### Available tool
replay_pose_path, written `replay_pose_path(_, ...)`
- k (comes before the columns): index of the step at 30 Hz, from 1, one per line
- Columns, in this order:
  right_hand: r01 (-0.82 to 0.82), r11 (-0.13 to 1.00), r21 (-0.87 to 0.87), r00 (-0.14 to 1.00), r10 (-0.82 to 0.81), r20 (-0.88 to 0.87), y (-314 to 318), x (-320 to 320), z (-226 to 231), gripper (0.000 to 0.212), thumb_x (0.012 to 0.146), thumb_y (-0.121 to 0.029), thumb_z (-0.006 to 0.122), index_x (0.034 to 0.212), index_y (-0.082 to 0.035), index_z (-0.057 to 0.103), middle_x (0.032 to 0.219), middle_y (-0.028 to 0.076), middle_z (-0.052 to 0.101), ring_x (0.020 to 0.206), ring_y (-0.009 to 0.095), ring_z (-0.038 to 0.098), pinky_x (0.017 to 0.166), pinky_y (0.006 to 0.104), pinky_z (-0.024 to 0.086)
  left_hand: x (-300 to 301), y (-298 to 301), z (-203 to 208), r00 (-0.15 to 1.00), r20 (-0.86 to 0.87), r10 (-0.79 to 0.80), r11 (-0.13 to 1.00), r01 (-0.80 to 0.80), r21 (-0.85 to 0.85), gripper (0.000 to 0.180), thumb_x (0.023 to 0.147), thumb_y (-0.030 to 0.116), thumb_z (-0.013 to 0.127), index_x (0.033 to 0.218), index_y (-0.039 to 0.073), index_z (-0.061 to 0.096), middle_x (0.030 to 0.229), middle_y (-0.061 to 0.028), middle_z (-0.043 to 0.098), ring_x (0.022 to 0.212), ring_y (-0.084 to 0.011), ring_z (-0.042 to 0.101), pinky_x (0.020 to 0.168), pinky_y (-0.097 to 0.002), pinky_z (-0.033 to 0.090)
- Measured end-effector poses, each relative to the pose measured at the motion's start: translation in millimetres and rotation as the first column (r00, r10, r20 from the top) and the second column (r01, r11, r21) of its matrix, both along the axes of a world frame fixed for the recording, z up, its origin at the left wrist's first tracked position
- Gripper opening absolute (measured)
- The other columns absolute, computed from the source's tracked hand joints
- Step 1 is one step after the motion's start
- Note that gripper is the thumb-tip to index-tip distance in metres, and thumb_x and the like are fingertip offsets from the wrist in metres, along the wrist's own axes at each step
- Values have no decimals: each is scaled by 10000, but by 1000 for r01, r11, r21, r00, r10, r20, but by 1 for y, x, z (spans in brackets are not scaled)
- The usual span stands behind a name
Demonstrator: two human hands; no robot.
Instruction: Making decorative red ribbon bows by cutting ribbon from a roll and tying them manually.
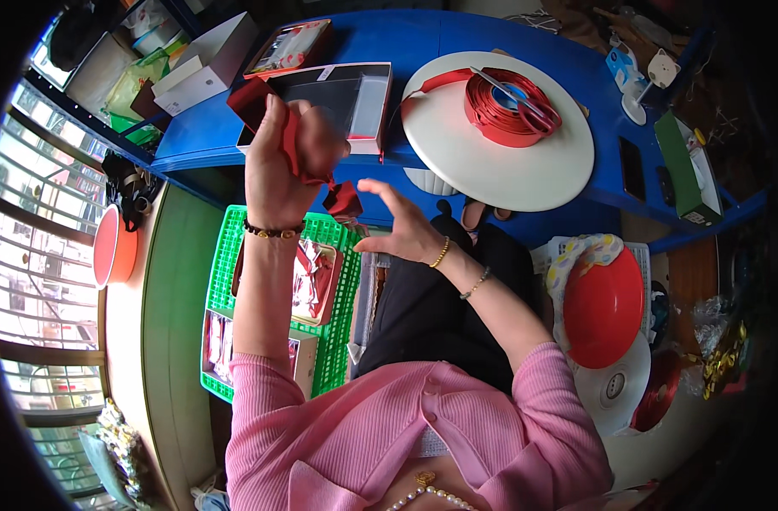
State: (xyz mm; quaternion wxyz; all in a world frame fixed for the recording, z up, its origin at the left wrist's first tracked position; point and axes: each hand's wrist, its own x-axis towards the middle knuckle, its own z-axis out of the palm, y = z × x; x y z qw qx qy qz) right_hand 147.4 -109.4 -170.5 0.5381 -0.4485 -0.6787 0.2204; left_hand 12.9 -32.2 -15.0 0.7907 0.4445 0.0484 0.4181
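Note:
My left hand [274, 166] is raised over the front edge of the blue table, its fingers closed round a red ribbon [289, 146]. One loop of the ribbon stands up beyond the thumb, and a knotted-looking end hangs below the palm. Part of that hand's fingers is blurred. Just to the right, my right hand [410, 230] is open, thumb and forefinger spread apart beside the hanging end and not touching it. A large roll of red ribbon [491, 123] lies on a round white board [525, 183], with scissors [534, 111] resting across it.
Behind my left hand, an open box [376, 106] sits on the blue table [406, 34]. A green crate [342, 298] holding boxes of red bows stands at lower left. A phone [632, 168] and a green box [683, 170] are at right, above a red basin [606, 307].

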Motion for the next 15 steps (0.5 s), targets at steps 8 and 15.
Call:
replay_pose_path(8,-479,814,-330,770,208,-604,-22,3,1,137,790,-76,690,857,1,598,868,35,647,829,95,611,725,217,500,-32,39,6,963,-80,259,950,-238,203,488,976,412,295,819,36,563,554,-3,392,479,-112,340,609,-283,401)
replay_pose_path(15,-370,928,33,769,326,-550,-29,31,66,147,734,-87,730,856,-122,655,1379,144,400,1310,265,319,1021,401,267,-6,34,-81,907,-352,233,970,-190,151,654,885,631,306,1017,40,553,697,11,488,552,-82,450,523,-215,363)
